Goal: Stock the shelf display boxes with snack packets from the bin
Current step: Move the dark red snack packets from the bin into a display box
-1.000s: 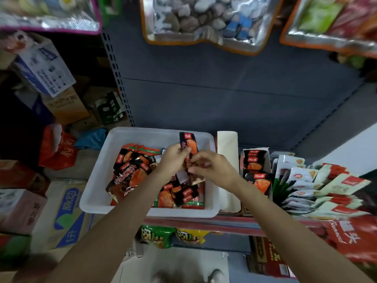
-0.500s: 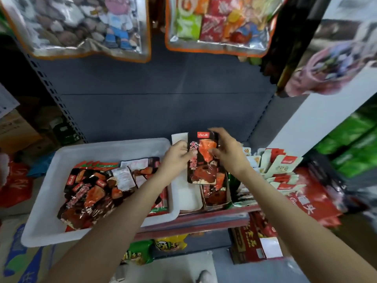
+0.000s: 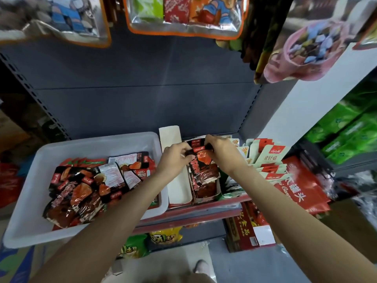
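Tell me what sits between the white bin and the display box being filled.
In the head view, one empty white carton stands between the white bin and the display box, touching both.

Shop aisle, dim even light. Dark grey metal back panel (image 3: 142,94) rises behind shelf, perforated upright (image 3: 34,97) at left edge. Red-trimmed shelf lip (image 3: 183,216) runs across. White side panel (image 3: 302,111) stands to right, green packs (image 3: 346,127) stacked beyond it. Foil-edged bags (image 3: 183,15) hang overhead. Cardboard cartons (image 3: 12,131) crowd left side. Pale floor (image 3: 173,262) below.
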{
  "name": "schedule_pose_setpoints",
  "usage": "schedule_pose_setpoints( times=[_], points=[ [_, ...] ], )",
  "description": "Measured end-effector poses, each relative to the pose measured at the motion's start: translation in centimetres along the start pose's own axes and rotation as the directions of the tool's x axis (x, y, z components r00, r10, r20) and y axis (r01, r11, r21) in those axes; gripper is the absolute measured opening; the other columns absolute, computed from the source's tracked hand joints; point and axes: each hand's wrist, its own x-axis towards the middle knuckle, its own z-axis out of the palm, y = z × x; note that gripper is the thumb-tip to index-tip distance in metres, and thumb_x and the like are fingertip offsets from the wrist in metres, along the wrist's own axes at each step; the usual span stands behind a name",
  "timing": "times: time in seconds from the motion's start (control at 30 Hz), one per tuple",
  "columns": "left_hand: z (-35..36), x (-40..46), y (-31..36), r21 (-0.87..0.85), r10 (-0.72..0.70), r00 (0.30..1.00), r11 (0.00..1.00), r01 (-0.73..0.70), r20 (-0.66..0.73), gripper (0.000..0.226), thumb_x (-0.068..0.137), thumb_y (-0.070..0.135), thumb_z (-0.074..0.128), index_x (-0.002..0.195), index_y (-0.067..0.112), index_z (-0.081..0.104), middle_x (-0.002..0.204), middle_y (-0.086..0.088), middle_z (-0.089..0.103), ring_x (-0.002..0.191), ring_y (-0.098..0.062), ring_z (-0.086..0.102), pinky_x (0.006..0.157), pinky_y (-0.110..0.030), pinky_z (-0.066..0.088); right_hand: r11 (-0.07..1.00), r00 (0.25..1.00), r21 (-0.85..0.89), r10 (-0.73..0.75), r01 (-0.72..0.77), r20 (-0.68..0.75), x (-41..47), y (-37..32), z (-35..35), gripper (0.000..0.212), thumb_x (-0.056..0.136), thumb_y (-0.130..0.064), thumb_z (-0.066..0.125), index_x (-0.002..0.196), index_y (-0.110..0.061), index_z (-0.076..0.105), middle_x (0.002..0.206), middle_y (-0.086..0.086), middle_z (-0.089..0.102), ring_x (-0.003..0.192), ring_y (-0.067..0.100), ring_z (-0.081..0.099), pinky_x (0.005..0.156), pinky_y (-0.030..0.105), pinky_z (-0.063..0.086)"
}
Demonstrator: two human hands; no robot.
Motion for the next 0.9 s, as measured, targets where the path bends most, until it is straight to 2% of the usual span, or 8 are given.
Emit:
schedule_pose_setpoints(
  times=[0.13,0.27,0.4,0.5,0.63,0.8,0.87,0.9],
  points=[
    [-0.2,-0.1,0.0,0.043,0.05,0.992,0.998,-0.045,-0.118,0.013,0.085,0.016,0.068,0.097,0.011,0.066,0.091,-0.005,0.071,0.084,-0.017,0.067,0.077,-0.031,0.052,0.995,0.998,0.089,0.044,-0.041,-0.038,0.2,0.1,-0.2,0.009,0.085,-0.005,0.063,0.094,-0.004,0.061,0.088,0.012,0.067,0.074,0.022,0.057,0.062,0.024,0.038],
    [-0.1,-0.3,0.1,0.132,0.083,0.996,0.988,-0.079,-0.026,0.013,0.088,0.015,0.064,0.1,0.011,0.065,0.082,-0.001,0.066,0.079,-0.018,0.064,0.07,-0.028,0.048,0.998,0.999,0.033,0.049,-0.048,-0.004,0.1,0.5,-0.1,0.011,0.086,-0.007,0.06,0.096,-0.006,0.064,0.09,0.012,0.068,0.08,0.029,0.062,0.064,0.029,0.042],
    [0.2,0.3,0.2,0.173,0.04,0.999,0.984,-0.041,0.011,0.013,0.087,0.012,0.064,0.085,-0.001,0.06,0.071,-0.001,0.058,0.07,-0.019,0.058,0.059,-0.025,0.036,0.999,0.999,0.025,0.035,-0.034,-0.011,0.1,0.7,0.3,0.016,0.086,-0.007,0.058,0.1,-0.01,0.065,0.095,0.01,0.067,0.084,0.027,0.062,0.068,0.032,0.048],
    [0.5,0.3,0.4,0.178,0.032,0.999,0.983,-0.039,0.044,0.009,0.086,0.008,0.063,0.09,0.0,0.062,0.073,-0.003,0.06,0.07,-0.019,0.058,0.059,-0.024,0.038,0.999,0.999,0.008,0.04,-0.04,-0.024,0.0,0.7,0.4,0.016,0.086,-0.008,0.059,0.101,-0.012,0.065,0.096,0.008,0.067,0.086,0.026,0.061,0.072,0.038,0.051],
    [0.7,0.1,0.0,0.108,0.034,0.999,0.994,-0.035,0.015,0.013,0.085,0.009,0.065,0.097,0.012,0.064,0.08,0.003,0.062,0.073,-0.012,0.059,0.071,-0.024,0.047,0.989,0.978,-0.104,0.118,-0.101,0.173,-0.4,0.4,1.1,0.01,0.091,-0.014,0.055,0.094,-0.01,0.065,0.092,0.008,0.065,0.087,0.026,0.061,0.066,0.032,0.047],
    [0.4,0.3,-0.2,0.135,0.038,0.995,0.99,-0.051,0.094,0.011,0.086,0.005,0.062,0.09,0.015,0.066,0.082,0.002,0.064,0.081,-0.017,0.064,0.073,-0.025,0.05,0.985,0.98,0.042,0.161,-0.167,0.119,0.0,0.4,1.6,0.008,0.088,-0.009,0.059,0.089,-0.008,0.067,0.09,0.011,0.07,0.085,0.026,0.064,0.073,0.032,0.05],
    [-0.1,0.1,-0.2,0.108,0.013,0.997,0.994,-0.02,0.071,0.01,0.086,0.012,0.064,0.095,0.016,0.065,0.082,0.004,0.063,0.08,-0.016,0.063,0.075,-0.029,0.051,0.976,0.98,0.127,0.163,-0.177,0.112,0.2,0.2,1.7,0.008,0.087,-0.008,0.062,0.092,-0.006,0.067,0.09,0.01,0.071,0.085,0.023,0.065,0.076,0.029,0.051],
    [-0.5,0.0,-0.2,0.084,-0.003,0.999,0.996,0.0,0.04,0.011,0.086,0.015,0.065,0.097,0.017,0.064,0.082,0.006,0.063,0.078,-0.014,0.062,0.074,-0.029,0.05,0.968,0.981,0.173,0.166,-0.181,0.102,0.3,-0.1,1.8,0.008,0.087,-0.008,0.062,0.094,-0.005,0.067,0.091,0.009,0.071,0.084,0.02,0.065,0.075,0.023,0.051]
  ],
)
